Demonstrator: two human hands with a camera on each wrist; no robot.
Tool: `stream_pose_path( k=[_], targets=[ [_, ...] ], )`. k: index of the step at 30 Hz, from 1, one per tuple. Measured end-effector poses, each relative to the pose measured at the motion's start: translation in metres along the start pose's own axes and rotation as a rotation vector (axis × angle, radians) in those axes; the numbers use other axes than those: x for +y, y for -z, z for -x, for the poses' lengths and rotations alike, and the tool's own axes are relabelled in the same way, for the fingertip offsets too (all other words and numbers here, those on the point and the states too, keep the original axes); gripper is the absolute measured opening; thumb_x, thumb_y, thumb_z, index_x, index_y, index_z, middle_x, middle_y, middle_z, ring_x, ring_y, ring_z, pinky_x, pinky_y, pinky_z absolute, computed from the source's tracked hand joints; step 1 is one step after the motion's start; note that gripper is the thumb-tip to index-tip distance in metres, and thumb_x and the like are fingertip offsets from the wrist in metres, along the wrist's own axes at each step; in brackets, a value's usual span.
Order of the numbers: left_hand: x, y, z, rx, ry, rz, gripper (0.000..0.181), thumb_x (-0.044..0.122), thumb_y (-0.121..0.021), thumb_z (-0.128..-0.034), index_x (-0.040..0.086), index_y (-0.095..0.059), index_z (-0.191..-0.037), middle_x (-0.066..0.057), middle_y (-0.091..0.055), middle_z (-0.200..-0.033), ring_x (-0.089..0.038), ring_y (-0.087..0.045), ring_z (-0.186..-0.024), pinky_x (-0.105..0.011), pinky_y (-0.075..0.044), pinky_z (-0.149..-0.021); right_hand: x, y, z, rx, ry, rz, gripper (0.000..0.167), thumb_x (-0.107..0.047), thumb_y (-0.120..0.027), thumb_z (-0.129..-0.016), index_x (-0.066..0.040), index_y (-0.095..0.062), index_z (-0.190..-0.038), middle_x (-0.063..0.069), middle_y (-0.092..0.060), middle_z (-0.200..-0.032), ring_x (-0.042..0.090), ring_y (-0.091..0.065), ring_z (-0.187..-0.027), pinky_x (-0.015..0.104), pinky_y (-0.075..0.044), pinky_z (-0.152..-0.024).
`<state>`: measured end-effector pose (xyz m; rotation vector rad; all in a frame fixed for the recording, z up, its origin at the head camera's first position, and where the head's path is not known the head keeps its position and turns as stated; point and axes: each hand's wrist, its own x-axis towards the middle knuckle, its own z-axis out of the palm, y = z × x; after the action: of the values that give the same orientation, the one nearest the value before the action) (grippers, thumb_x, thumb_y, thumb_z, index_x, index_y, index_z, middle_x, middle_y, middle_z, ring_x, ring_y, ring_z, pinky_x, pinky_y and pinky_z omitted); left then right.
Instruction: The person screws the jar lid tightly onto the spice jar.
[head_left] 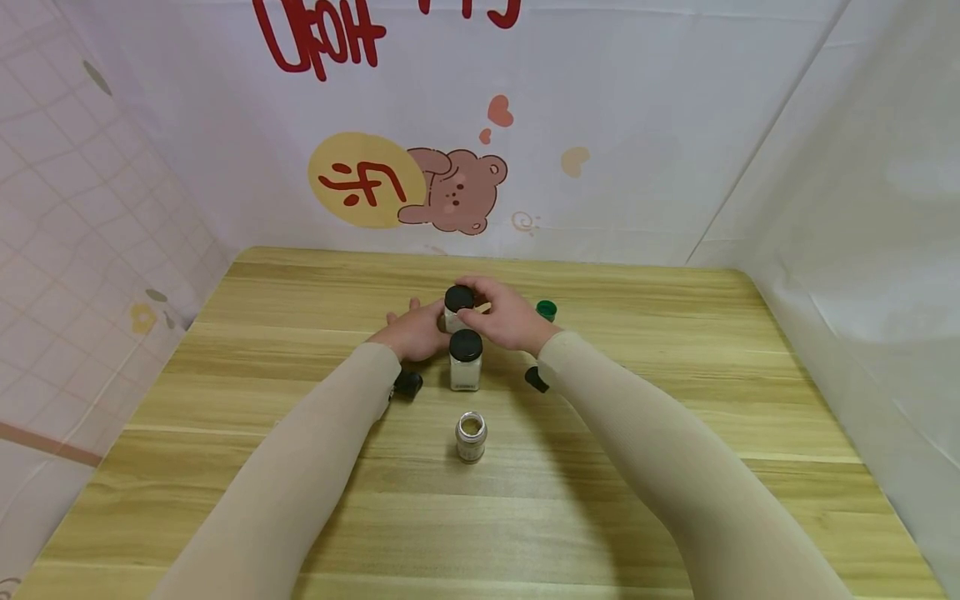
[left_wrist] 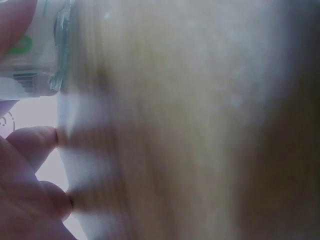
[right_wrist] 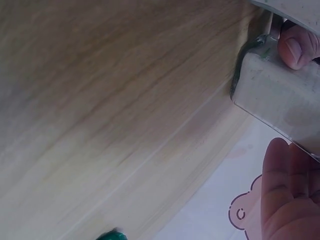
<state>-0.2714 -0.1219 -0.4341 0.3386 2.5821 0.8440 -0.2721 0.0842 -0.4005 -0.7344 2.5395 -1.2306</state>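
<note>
Two black-lidded jars [head_left: 465, 372], plus just one little uncapped bottle [head_left: 471, 442]. I count two small dark bits [head_left: 408, 384] and one green cap-looking thing [head_left: 546, 309]. One left hand [head_left: 420, 332], one right hand [head_left: 512, 318], so that's two. One table [head_left: 750, 375], one printed bear [head_left: 463, 198], three printed hearts [head_left: 500, 111] lol.

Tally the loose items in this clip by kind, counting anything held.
Jars with black lids: 2
Lidless jar: 1
Green item: 1
Black items, partly visible beside the sleeves: 2
Total in view: 6

Rear black-lidded jar [head_left: 456, 305], apparently upright
</note>
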Motion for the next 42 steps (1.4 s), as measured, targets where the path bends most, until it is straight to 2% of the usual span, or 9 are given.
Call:
stream_pose_path(
  k=[8, 14, 18, 22, 28, 32, 37, 42],
  targets=[
    [-0.0003, -0.0001, -0.0008, 0.000, 0.004, 0.001, 0.079, 0.052, -0.070, -0.0977, 0.036, -0.032, -0.165, -0.001, -0.042, -0.168, -0.050, 0.007, -0.161, -0.082, 0.012, -0.118, -0.0015, -0.0007, 0.0010, 0.015, -0.013, -0.005, 0.043, -0.028, -0.071, -0.102, -0.011, -0.057, -0.140, 0.010, -0.068, -0.129, 0.029, -0.063, -0.124, 0.045, -0.055, -0.102],
    [-0.0003, -0.0001, -0.0001, -0.001, 0.004, 0.001, 0.079, 0.052, -0.070, -0.0978, 0.037, -0.032, -0.165, 0.000, -0.041, -0.168, -0.050, 0.008, -0.161, -0.081, 0.013, -0.118, -0.0013, -0.0007, 0.0012, 0.010, -0.012, -0.019, 0.056, -0.026, -0.070, -0.102, -0.007, -0.050, -0.151, 0.012, -0.065, -0.133, 0.029, -0.061, -0.125, 0.045, -0.056, -0.104],
    [-0.0002, 0.0000, 0.0009, -0.001, 0.003, 0.000, 0.079, 0.052, -0.070, -0.0975, 0.038, -0.031, -0.165, 0.000, -0.042, -0.168, -0.049, 0.008, -0.161, -0.081, 0.013, -0.118, 0.0009, -0.0003, 0.0003, 0.002, 0.020, -0.027, 0.050, -0.023, -0.068, -0.103, -0.007, -0.053, -0.149, 0.011, -0.065, -0.135, 0.029, -0.062, -0.124, 0.046, -0.054, -0.106],
    [-0.0006, -0.0003, 0.0004, 0.000, 0.002, 0.000, 0.080, 0.053, -0.070, -0.0973, 0.038, -0.031, -0.165, 0.000, -0.043, -0.167, -0.049, 0.008, -0.161, -0.081, 0.013, -0.118, 0.0011, -0.0007, -0.0003, 0.004, 0.010, -0.026, 0.045, -0.025, -0.069, -0.103, -0.009, -0.057, -0.143, 0.010, -0.066, -0.132, 0.028, -0.062, -0.123, 0.045, -0.054, -0.105],
    [-0.0011, -0.0006, -0.0003, -0.003, 0.002, -0.004, 0.080, 0.052, -0.070, -0.0978, 0.038, -0.030, -0.166, 0.000, -0.042, -0.167, -0.050, 0.007, -0.161, -0.081, 0.013, -0.118, 0.0009, -0.0006, -0.0002, -0.001, -0.020, -0.023, 0.054, -0.028, -0.070, -0.103, -0.009, -0.052, -0.150, 0.012, -0.066, -0.132, 0.029, -0.062, -0.126, 0.045, -0.056, -0.104],
    [-0.0006, -0.0007, -0.0001, -0.003, 0.006, -0.010, 0.080, 0.053, -0.069, -0.0981, 0.039, -0.028, -0.166, -0.001, -0.043, -0.167, -0.049, 0.007, -0.161, -0.081, 0.012, -0.119, 0.0013, 0.0003, 0.0005, -0.006, -0.003, -0.023, 0.058, -0.026, -0.069, -0.103, -0.010, -0.048, -0.155, 0.010, -0.065, -0.136, 0.028, -0.061, -0.127, 0.045, -0.055, -0.105],
    [0.0002, -0.0007, -0.0002, 0.002, 0.006, -0.015, 0.081, 0.053, -0.069, -0.0977, 0.038, -0.028, -0.166, -0.001, -0.043, -0.167, -0.050, 0.006, -0.161, -0.081, 0.012, -0.119, 0.0016, 0.0002, 0.0007, -0.001, 0.014, -0.025, 0.049, -0.026, -0.069, -0.103, -0.011, -0.056, -0.148, 0.008, -0.066, -0.135, 0.027, -0.062, -0.126, 0.046, -0.053, -0.106],
    [0.0004, -0.0004, 0.0002, 0.003, 0.007, -0.015, 0.081, 0.053, -0.069, -0.0975, 0.037, -0.029, -0.166, -0.001, -0.043, -0.167, -0.050, 0.006, -0.161, -0.081, 0.011, -0.119, 0.0018, -0.0011, 0.0010, 0.012, -0.007, -0.020, 0.047, -0.029, -0.071, -0.103, -0.012, -0.057, -0.144, 0.009, -0.068, -0.131, 0.028, -0.063, -0.124, 0.046, -0.055, -0.102]
  ],
)
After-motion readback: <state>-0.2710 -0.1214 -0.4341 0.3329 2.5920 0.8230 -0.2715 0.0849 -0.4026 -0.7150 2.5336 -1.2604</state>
